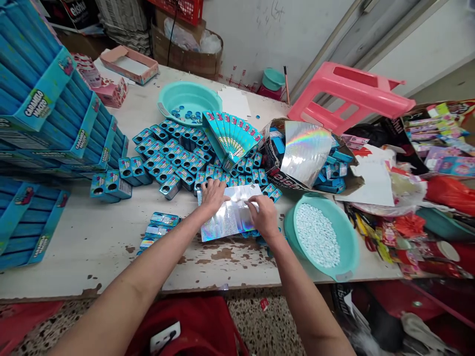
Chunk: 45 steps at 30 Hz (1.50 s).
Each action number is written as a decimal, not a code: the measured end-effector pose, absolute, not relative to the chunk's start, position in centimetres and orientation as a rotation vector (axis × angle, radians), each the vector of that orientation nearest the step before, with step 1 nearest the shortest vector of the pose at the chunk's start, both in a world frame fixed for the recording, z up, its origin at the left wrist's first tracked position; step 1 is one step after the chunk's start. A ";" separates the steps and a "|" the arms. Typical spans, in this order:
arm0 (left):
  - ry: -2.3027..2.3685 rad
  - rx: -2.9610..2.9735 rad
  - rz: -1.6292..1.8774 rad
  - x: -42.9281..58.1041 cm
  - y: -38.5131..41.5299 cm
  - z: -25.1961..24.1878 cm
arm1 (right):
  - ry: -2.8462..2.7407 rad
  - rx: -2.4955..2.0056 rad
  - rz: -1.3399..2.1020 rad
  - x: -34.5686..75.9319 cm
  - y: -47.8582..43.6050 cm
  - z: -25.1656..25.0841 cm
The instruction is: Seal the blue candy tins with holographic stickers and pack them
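A shiny silver holographic sheet (pixel 222 220) lies in front of me over several small blue tins. My left hand (pixel 213 198) rests on its upper left part, fingers stretched out and thumb to the right. At the sheet's right side, my right hand (pixel 264 215) is closed, thumb and forefinger pinched at its surface near a pale patch; any small piece between them is too fine to make out. Beyond the hands stand many blue tins (pixel 170 165) with round dark openings. A few tins with silvery strips (pixel 159 230) lie beside my left forearm.
A turquoise basin of white pellets (pixel 319 237) stands right; another basin (pixel 189 99) with small round pieces stands behind the tins. A fanned blue display carton (pixel 232 138) leans on them. Stacked blue boxes (pixel 55 109) rise left. A carton of tins (pixel 289 175) and pink stool (pixel 345 94) are right.
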<state>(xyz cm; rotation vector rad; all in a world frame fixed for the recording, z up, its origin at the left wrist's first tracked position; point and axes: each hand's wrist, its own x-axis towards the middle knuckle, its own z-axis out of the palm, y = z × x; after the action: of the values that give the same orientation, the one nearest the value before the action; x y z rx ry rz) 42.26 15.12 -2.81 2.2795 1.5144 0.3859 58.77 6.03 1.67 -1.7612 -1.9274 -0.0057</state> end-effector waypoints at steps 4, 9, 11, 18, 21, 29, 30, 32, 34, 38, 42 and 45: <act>1.332 2.095 0.780 41.2 13.2 -0.1 | -1.752 -1.772 0.157 57.5 3.9 6.0; 0.771 1.596 0.733 37.8 8.3 2.9 | -1.581 -1.713 0.483 53.6 1.2 7.9; 0.785 1.436 0.585 35.7 6.1 2.9 | -1.482 -1.697 0.634 51.4 -0.1 7.0; 1.229 1.414 0.308 23.2 -0.8 2.6 | -1.151 -1.667 1.061 39.8 -5.6 0.9; 1.295 1.402 0.169 17.6 -2.2 3.0 | -1.222 -1.631 1.150 34.9 -7.2 -0.6; 1.228 1.482 0.078 12.6 -1.9 0.6 | -1.315 -1.786 0.987 30.1 -7.3 -2.8; 1.230 1.485 0.079 12.6 -1.8 0.2 | -1.334 -1.803 0.946 29.9 -7.2 -3.0; 1.220 1.493 0.077 12.7 -1.4 -0.5 | -1.361 -1.828 0.887 29.7 -7.2 -3.2; 1.181 1.483 0.085 12.6 -1.2 -1.1 | -1.382 -1.847 0.848 29.5 -7.2 -3.4; 1.068 1.352 0.155 12.4 -1.1 -2.4 | -1.379 -1.853 0.805 29.4 -7.4 -3.9; 1.047 1.210 0.181 12.2 -1.3 -3.7 | -1.156 -1.882 0.849 29.4 -7.6 -4.8; 1.044 1.110 0.178 12.0 -1.2 -4.2 | -0.959 -1.900 0.980 29.4 -7.7 -5.4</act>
<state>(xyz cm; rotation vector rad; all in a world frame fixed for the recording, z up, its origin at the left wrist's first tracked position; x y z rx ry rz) 11.99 -1.18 -4.21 1.1102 1.0442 0.1776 29.44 -7.71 -5.44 -1.9004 -0.9591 0.9795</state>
